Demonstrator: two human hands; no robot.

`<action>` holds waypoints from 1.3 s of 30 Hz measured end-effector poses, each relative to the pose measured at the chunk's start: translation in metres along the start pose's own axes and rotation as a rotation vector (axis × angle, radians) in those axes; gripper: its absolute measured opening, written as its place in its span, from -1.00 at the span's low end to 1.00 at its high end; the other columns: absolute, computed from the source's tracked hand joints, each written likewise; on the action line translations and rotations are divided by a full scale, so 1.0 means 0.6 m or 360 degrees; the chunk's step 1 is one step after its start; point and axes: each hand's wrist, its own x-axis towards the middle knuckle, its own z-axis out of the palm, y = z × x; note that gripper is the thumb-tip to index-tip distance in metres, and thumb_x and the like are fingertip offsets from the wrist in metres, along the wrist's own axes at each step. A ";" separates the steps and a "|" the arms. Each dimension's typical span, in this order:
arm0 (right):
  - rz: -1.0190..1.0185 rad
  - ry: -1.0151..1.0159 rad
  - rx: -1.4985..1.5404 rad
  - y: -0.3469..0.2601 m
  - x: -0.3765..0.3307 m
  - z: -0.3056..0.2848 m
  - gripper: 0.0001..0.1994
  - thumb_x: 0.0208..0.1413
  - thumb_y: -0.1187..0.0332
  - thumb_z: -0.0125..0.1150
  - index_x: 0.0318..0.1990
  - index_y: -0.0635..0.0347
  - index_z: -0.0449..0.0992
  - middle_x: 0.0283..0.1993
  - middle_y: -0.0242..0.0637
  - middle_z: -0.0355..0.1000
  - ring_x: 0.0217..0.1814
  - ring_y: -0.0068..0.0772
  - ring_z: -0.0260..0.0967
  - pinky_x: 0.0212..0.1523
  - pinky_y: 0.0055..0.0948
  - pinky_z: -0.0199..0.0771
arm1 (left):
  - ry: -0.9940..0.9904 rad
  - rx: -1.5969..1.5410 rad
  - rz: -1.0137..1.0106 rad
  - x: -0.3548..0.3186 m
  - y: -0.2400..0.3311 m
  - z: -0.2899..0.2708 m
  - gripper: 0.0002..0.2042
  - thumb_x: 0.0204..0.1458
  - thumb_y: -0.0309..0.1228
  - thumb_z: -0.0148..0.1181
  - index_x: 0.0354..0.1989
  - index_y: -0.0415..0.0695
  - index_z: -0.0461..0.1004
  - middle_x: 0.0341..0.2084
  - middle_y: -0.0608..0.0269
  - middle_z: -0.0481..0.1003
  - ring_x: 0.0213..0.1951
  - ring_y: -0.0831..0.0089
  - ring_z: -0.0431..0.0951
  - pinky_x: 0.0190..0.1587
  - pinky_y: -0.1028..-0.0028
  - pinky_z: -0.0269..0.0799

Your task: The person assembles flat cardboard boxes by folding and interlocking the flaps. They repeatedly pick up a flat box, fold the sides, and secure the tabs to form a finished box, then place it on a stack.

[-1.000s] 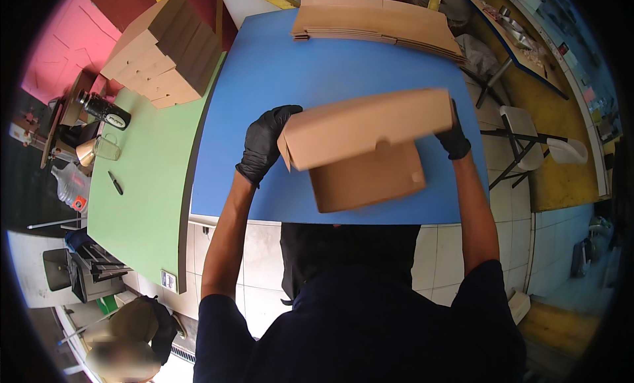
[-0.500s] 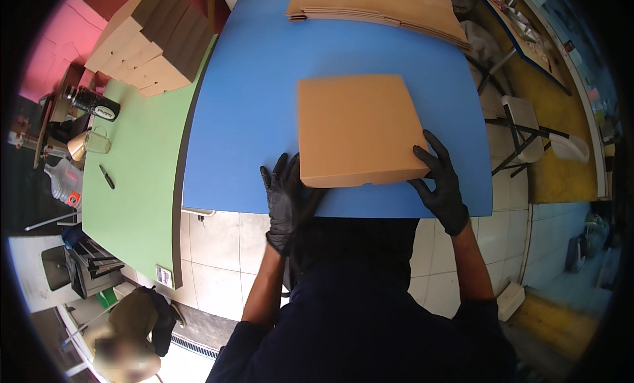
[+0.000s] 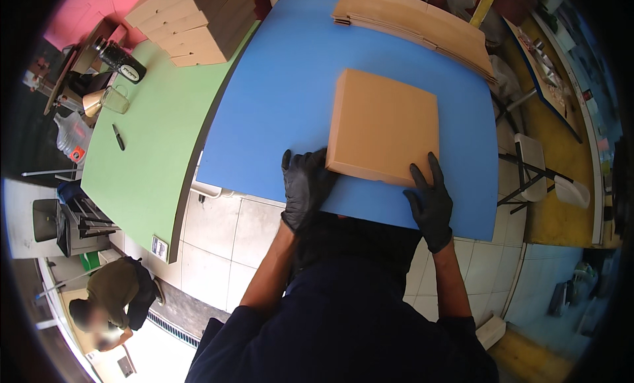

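Note:
A closed, flat, square cardboard box (image 3: pixel 386 125) lies on the blue table (image 3: pixel 271 99), close to its near edge. Both my hands wear black gloves. My left hand (image 3: pixel 307 188) rests at the box's near left corner, fingers extended against its side; the thumb side is partly hidden there. At the near right corner, my right hand (image 3: pixel 432 201) has its fingers stretched onto the lid's edge. Its thumb sticks out apart from the box, over the tabletop.
Flat cardboard sheets (image 3: pixel 416 26) are piled along the table's far edge. To the left, a green table (image 3: pixel 152 145) bears stacked boxes (image 3: pixel 198 26), a black bottle (image 3: pixel 120 61), a glass mug (image 3: pixel 115 100) and a black pen (image 3: pixel 118 137). Another person (image 3: pixel 115 290) bends at lower left. A folding chair (image 3: pixel 531 162) stands right.
The view has swung, shifting the tables. Against the blue table, the box has turned slightly clockwise, so its left side now shows. My right fingers have moved along its near right corner.

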 end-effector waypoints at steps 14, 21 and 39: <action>-0.0201 -0.0059 -0.0062 -0.051 0.055 0.008 -0.40 0.09 0.54 0.34 0.34 0.12 0.40 0.49 0.01 0.17 0.45 0.12 0.23 0.30 -0.05 0.40 | 0.0161 -0.0938 -0.0384 0.021 0.009 -0.036 -0.56 0.09 -0.17 0.42 -0.04 -0.29 0.54 -0.15 -0.07 0.60 -0.18 0.10 0.64 -0.04 0.13 0.55; -0.0889 0.0360 -0.0005 -0.110 0.201 -0.010 -0.53 0.15 0.51 0.27 0.25 0.15 0.44 0.34 0.00 0.33 0.25 0.13 0.41 0.11 -0.05 0.54 | 0.0792 -0.2045 -0.0265 0.019 -0.003 -0.181 -0.46 0.10 -0.47 0.42 0.19 -0.21 0.28 0.07 0.12 0.45 0.02 0.39 0.51 0.08 0.38 0.50; -0.1396 0.0845 -0.0185 -0.482 0.910 0.171 -0.19 0.02 0.26 0.48 0.47 -0.17 0.26 0.29 -0.18 0.44 0.18 0.00 0.47 0.11 -0.15 0.54 | 0.0854 -0.0465 -0.0291 0.003 -0.196 -0.099 -0.81 0.03 -0.40 0.35 -0.19 -0.12 0.58 -0.18 0.13 0.61 -0.13 0.05 0.59 -0.07 0.15 0.54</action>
